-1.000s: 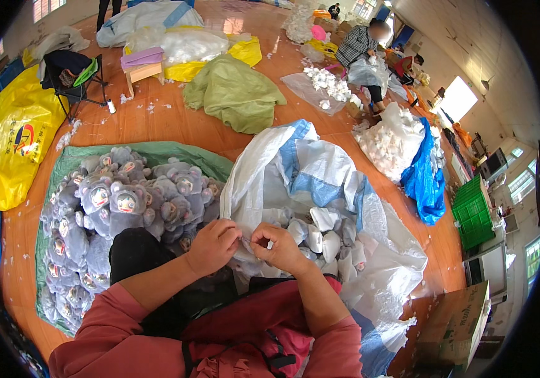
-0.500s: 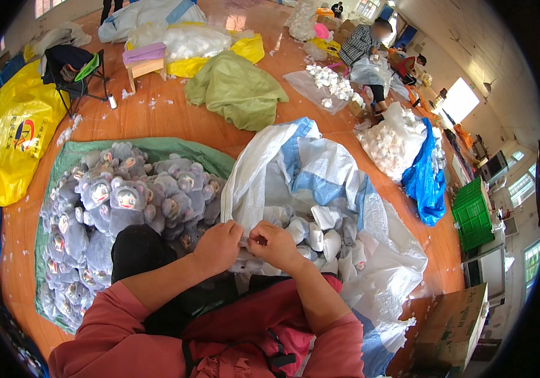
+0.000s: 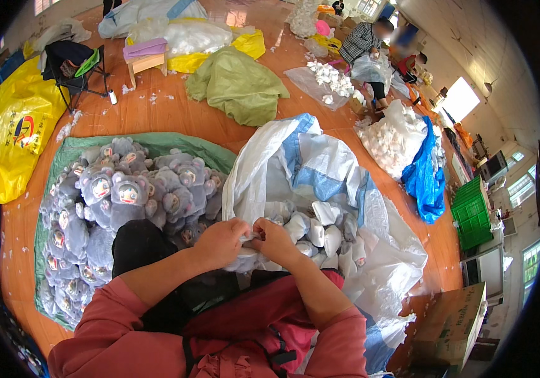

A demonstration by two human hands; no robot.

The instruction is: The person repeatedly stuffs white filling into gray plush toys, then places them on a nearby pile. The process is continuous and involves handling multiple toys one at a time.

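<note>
Two hands work a small grey plush piece above an open sack on a workshop floor

Head view: the left hand [image 3: 219, 242] and right hand [image 3: 274, 241] meet, fingers pinched on a small grey plush piece [image 3: 249, 237] held between them over the rim of the white-and-blue sack [image 3: 320, 164] of unfinished pieces; finished grey plush dolls [image 3: 119, 195] lie heaped on a green sheet [image 3: 175, 143] to the left; a cardboard box [image 3: 453, 324] stands at right

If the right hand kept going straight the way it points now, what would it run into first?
The right hand points toward the person's left, where it already meets the left hand over a small grey-white piece pinched between them. So that piece and the left hand's fingertips come first; past them, probably the grey plush dolls.
</note>
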